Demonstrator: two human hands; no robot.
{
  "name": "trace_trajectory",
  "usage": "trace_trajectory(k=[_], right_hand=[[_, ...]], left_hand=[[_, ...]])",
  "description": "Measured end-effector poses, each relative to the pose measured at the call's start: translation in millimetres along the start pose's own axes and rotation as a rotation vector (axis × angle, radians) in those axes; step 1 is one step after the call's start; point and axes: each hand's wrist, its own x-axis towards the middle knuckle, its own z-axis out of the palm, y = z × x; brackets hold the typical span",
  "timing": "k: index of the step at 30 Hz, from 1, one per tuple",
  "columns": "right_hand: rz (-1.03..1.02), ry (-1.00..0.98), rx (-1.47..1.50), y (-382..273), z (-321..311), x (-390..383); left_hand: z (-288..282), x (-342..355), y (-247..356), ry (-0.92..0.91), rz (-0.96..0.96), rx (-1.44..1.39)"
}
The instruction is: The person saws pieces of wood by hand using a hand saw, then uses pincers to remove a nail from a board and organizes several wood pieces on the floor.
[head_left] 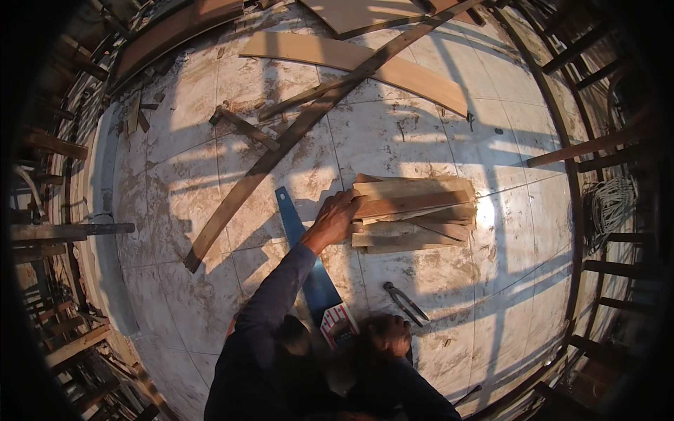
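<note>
My left hand [335, 219] reaches forward, its fingers closed on the left end of a short wooden board [414, 204]. That board lies on top of a stack of short wood pieces [414, 235] on the floor. Under my left forearm a handsaw [319, 281] lies with its blue blade pointing away and its white and red handle [339, 324] near my body. Close to my lap rests my right hand [393, 335], its fingers curled and partly in shadow; whether they hold anything does not show. Just beyond it is a pair of pincers [406, 303].
A long dark timber [281, 151] runs diagonally across the tiled floor [393, 140]. Near it lie a hammer [246, 128] and a wide pale plank [414, 83]. Stacked timber lines both sides, with a coil of pale cable [611, 209] at right.
</note>
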Motion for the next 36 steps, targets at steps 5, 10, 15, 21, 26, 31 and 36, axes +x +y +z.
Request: trace_trajectory(k=[5, 10, 15, 21, 26, 31, 36], right_hand=[[-0.068, 0.021, -0.006, -1.0, 2.0, -3.7], [-0.758, 0.219, 0.189, -66.5, -34.6, 27.0], [-1.025, 0.32, 0.234, -202.3, -113.5, 145.8], [-0.872, 0.582, 0.095, -316.8, -174.7, 371.0], [-0.712, 0.612, -0.327, -342.9, -183.0, 495.5], [-0.841, 0.631, -0.467, -354.5, -194.9, 539.2], [-0.896, 0.594, -0.505, -359.5, -205.9, 536.2]], left_hand=[[6.7, -94.2, -42.5, 0.358, -0.542, -0.258], [-0.8, -200.7, -122.7, -0.029, -1.444, -0.022], [26.3, -226.9, -152.7, -0.385, -1.318, 0.169], [58.4, -226.4, -161.7, -0.185, -1.315, 0.569], [38.9, -226.1, -154.8, -0.337, -1.377, 0.197], [18.6, -217.8, -148.7, -0.315, -1.389, 0.051], [21.4, -218.1, -150.7, -0.386, -1.408, 0.081]])
